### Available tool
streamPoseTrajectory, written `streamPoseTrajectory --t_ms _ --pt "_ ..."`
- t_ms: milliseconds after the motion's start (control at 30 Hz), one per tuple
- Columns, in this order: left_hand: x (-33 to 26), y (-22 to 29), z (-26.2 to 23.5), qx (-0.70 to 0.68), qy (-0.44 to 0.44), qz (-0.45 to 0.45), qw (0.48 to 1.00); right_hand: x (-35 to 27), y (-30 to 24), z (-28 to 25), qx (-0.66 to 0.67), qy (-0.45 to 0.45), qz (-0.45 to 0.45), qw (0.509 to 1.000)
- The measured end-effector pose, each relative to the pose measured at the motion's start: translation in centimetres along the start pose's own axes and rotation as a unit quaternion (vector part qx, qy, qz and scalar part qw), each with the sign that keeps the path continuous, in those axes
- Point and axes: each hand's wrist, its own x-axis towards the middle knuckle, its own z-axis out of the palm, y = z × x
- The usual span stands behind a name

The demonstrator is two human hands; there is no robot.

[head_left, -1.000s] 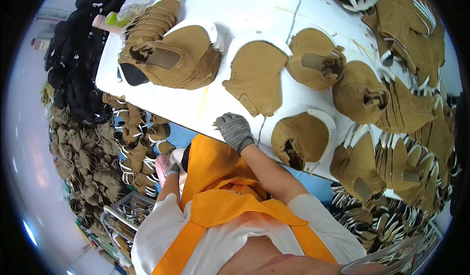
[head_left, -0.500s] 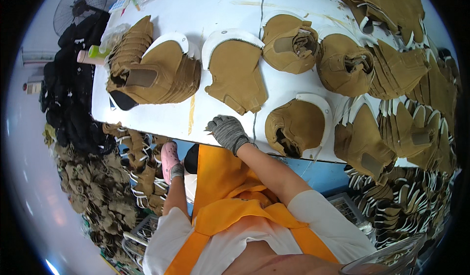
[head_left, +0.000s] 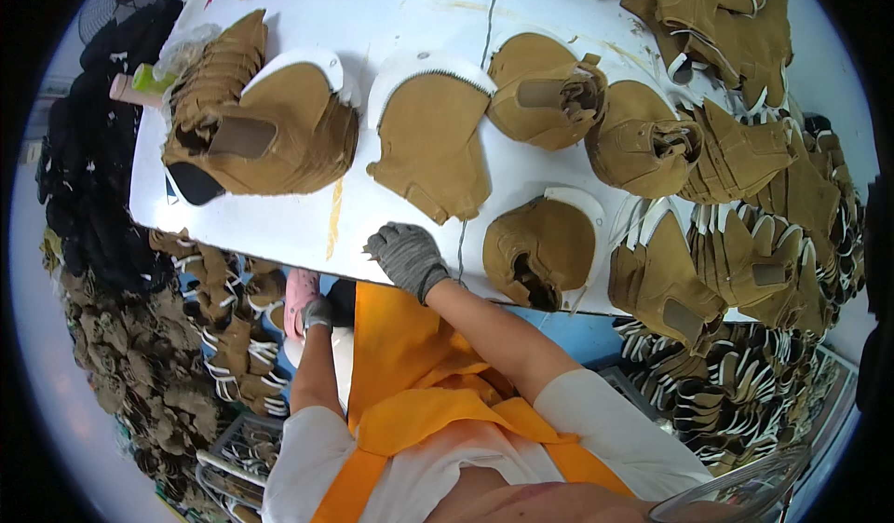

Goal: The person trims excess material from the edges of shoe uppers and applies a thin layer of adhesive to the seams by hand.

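Nearest, an orange apron (head_left: 396, 355) over a white shirt (head_left: 596, 411). Low at the left, a wire basket (head_left: 228, 467) filled with pale and dark pieces (too small to make out). Low at the right, below table height, a dense pile of brown and dark uppers (head_left: 717, 383) with white edges. Farther out on the left, left hand (head_left: 318, 313) in a grey glove, just beside a pink clog (head_left: 300, 295); cannot tell whether spread or closed. At the near edge of the white table (head_left: 279, 230), right hand (head_left: 408, 255), likewise gloved, back upward, fingers bent and close together; cannot tell whether pinching anything. Near on the right, a rounded brown upper (head_left: 563, 244) with a white collar and a dark, hollow opening. Just beyond the right hand, a flat brown upper (head_left: 433, 141), white and toothed along its far edge. To its left, a thick brown stack (head_left: 289, 146) with a black patch; to its right, two more hollow uppers (head_left: 643, 146), crumpled inside. Far left, a clear plastic bag (head_left: 186, 53) (contents unreadable), beside green and pink cylinders (head_left: 149, 79); beyond, a fan (head_left: 130, 0).
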Motion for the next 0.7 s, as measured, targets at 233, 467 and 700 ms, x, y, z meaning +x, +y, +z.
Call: streamPoseTrajectory --t_ms 233,467,700 --pt "1.0 -4.0 0.9 0.115 -0.001 0.01 0.993 -0.3 -0.5 0.3 0.005 0.027 -0.021 0.999" --pt "-1.3 -0.6 0.3 0.126 -0.033 -0.078 0.988 0.1 -0.6 0.9 0.006 0.0 0.013 1.0" --pt "-1.2 2.5 -1.4 0.084 -0.067 -0.177 0.978 0.1 -0.6 0.4 -0.01 0.006 0.007 1.0"
